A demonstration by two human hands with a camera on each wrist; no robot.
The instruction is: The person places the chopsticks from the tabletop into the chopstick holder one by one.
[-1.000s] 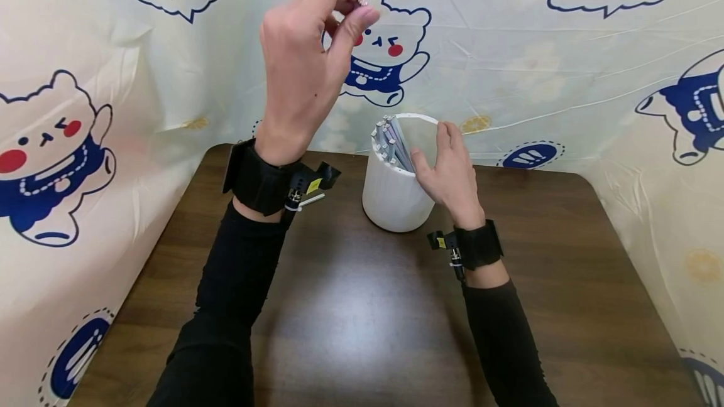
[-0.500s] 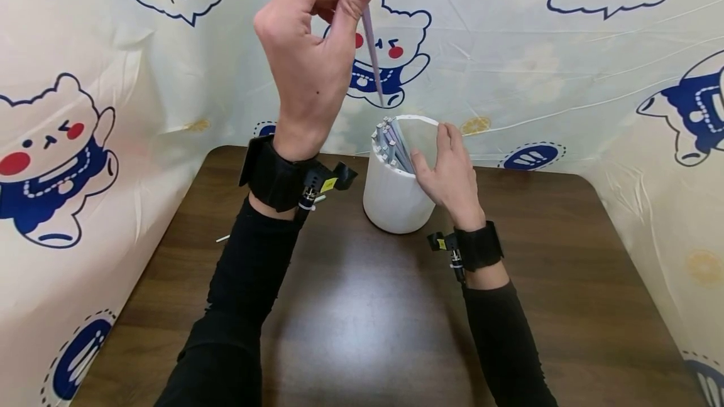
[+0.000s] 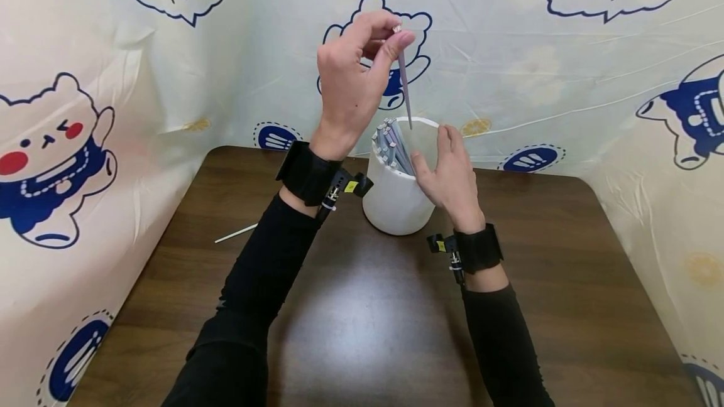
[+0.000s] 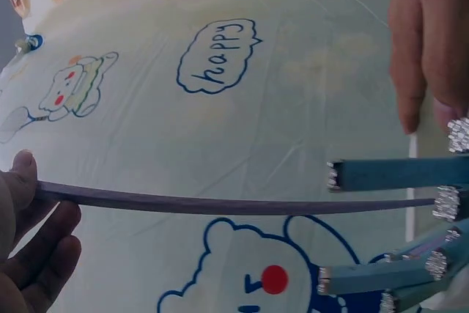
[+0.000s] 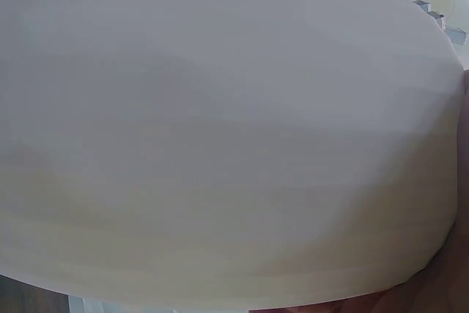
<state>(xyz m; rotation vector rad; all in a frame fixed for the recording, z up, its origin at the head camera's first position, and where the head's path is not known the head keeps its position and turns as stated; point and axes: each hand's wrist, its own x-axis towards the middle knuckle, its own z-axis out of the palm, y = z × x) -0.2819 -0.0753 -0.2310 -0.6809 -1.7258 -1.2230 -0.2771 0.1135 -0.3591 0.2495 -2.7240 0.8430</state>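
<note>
My left hand [image 3: 356, 74] pinches the upper end of a thin mauve stick [image 3: 405, 90] between thumb and fingers. A glittery silver tip shows at the pinch, and the stick's lower end hangs at the opening of a white round container [image 3: 396, 206]. Bluish sticks [image 3: 386, 146] with silvery ends lean in the left side of that container; they look larger in the left wrist view [image 4: 396, 174]. My right hand [image 3: 452, 174] holds the container's right rim, thumb towards the front and fingers towards the back. The container's pale wall [image 5: 220, 130] fills most of the right wrist view.
A thin white stick [image 3: 234, 233] lies on the brown wooden table [image 3: 351, 344], left of the container and partly behind the left forearm. A printed cloth [image 3: 509, 80] with bears and lettering surrounds the back and sides of the table.
My left hand rose slightly, then came down and right, bringing the mauve stick over the container. The white stick on the table came into sight. My right hand stayed in place.
</note>
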